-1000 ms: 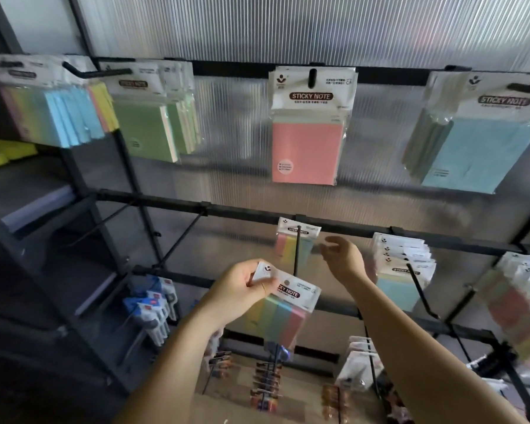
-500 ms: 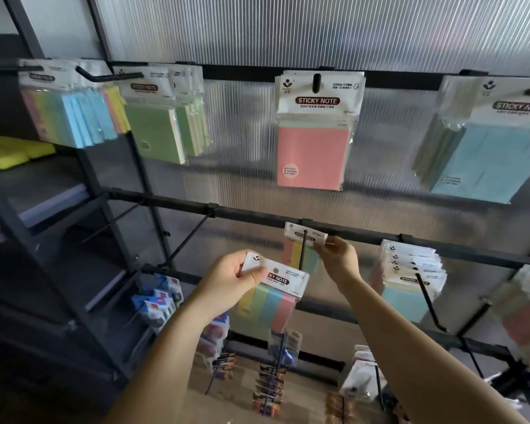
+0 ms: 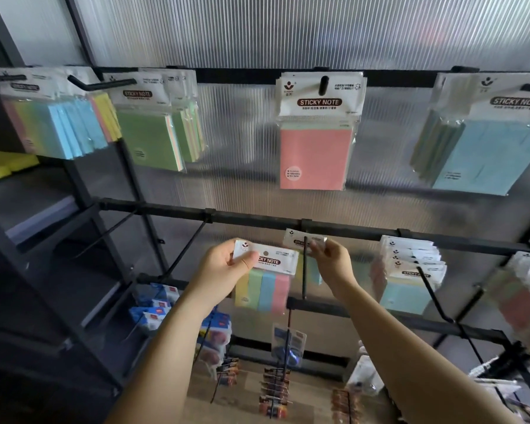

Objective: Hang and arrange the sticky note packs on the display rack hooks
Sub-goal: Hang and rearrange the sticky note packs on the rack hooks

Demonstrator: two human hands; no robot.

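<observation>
While the right hand (image 3: 331, 260) pinches the header of the hung pack (image 3: 300, 240) against the middle rail (image 3: 257, 216), the left hand (image 3: 224, 269) grasps a second striped pack (image 3: 265, 281) by its card top, thumb over the print, just left of the hook (image 3: 304, 267) that juts fwd from that rail. Step in hand, by judgement: seat the hung pack well back on the hook, then thread the held pack's hole over the hook tip.

Technique: keep the header card flat & square to the hook; line the round hole, visible at the card's upper centre, w/ the tip before pushing; slide toward the rail w/o bending the card. The right hand should prob. let go & clear the tip first, since its fingers sit right at the hook.

Surroundings, largest first: ribbed translucent panel (image 3: 288, 32) behind the rail; top rail (image 3: 236, 75) above it, carrying blue packs (image 3: 487, 148) upper right, pink packs (image 3: 317, 142) directly above, green packs (image 3: 150, 133) & multicolour packs (image 3: 52, 127) upper left. Right of the hook on the middle rail: a crowded stack of pale packs (image 3: 410, 270); its own hook is near, so the elbow could snag. Left on the rail: two bare hooks (image 3: 185, 249). Below the rail: small carded goods, too blurred to id.
</observation>
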